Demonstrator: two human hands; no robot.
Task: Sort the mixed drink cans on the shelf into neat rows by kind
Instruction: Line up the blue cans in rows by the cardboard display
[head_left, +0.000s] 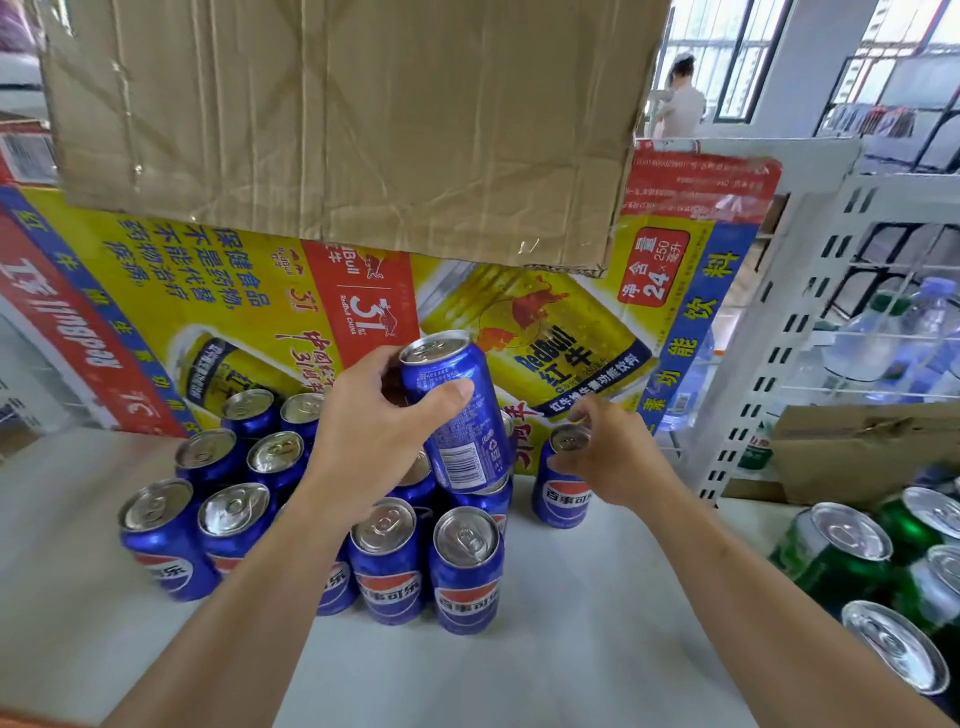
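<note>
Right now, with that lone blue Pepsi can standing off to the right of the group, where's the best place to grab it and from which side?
Grip the lone Pepsi can around its upper wall, just under the rim, coming from above and the right. It stands upright with bare shelf on that side, while the raised can in the left hand crowds its left. The right hand is already at its top.

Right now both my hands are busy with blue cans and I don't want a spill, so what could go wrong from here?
1. The left hand holds a tilted blue can above the packed blue cans; setting it down crooked could topple neighbours.
2. The right hand grips a lone blue can by its top; sliding it that way might tip it.
3. The green cans stand close by the right forearm, which could knock them.
</note>
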